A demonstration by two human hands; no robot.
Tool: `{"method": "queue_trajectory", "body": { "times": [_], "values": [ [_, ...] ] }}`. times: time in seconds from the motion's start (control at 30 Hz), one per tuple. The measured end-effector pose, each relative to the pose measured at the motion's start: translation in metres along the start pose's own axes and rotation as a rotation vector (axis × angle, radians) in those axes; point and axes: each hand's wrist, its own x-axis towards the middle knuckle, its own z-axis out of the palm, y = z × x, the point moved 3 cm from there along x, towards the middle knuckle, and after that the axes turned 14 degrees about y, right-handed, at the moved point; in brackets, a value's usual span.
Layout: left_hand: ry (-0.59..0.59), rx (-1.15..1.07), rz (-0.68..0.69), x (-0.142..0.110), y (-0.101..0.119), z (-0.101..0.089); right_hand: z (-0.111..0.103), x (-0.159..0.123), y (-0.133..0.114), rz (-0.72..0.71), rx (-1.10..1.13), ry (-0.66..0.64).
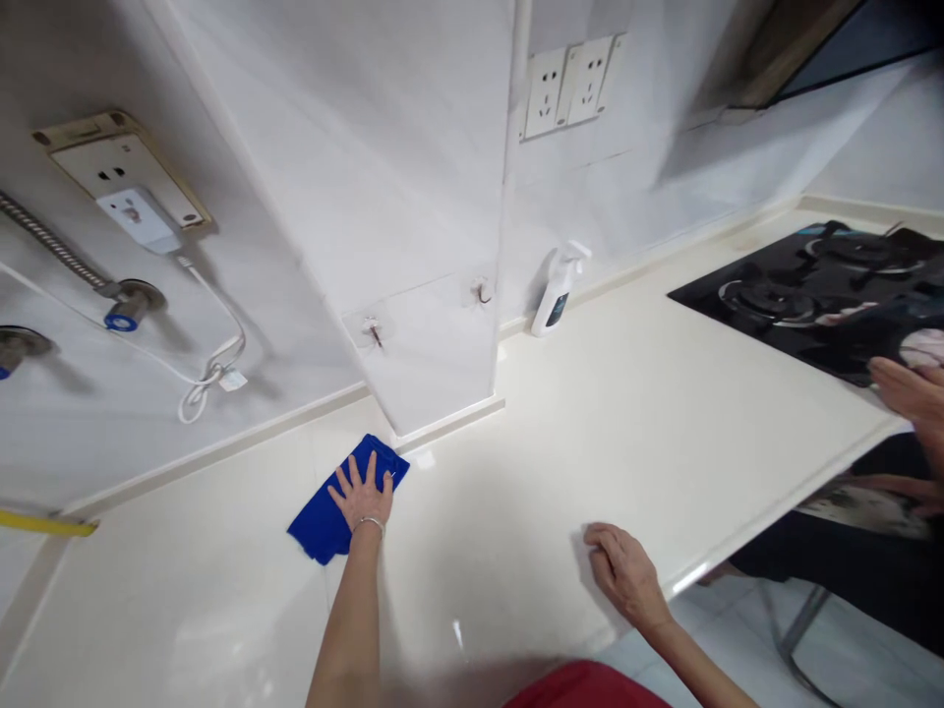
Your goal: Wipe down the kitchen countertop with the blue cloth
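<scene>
My left hand (364, 500) lies flat on a blue cloth (317, 521), its fingers spread and pressing on it from above. The cloth rests on the white countertop (560, 423), close to the corner of the jutting wall. A thin bracelet circles my left wrist. Over by the counter's front edge, my right hand (623, 575) leans on the surface with its fingers curled in; nothing shows in it. A white spray bottle (555, 295) stands upright against the back wall, apart from both hands.
A black gas hob (774, 295) is set into the counter at right. Another person's hand (907, 393) is beside it with a pale cloth (921, 347). A plugged-in white adapter (140, 218) with a cord, water valves (133, 305) and a yellow pipe (44, 524) are at left.
</scene>
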Motion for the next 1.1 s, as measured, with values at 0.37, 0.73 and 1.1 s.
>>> {"method": "queue_trajectory", "body": {
  "times": [0.37,0.73,1.1],
  "values": [
    [0.000,-0.111,0.279,0.074,-0.011,0.020,0.000,-0.007,0.009,0.020,-0.051,-0.003],
    [0.008,-0.139,0.254,0.130,0.001,0.046,-0.001,-0.011,0.014,0.047,-0.107,-0.056],
    [0.047,-0.171,0.271,0.149,0.002,0.044,-0.002,-0.011,0.019,0.047,-0.130,-0.071]
  ]
}}
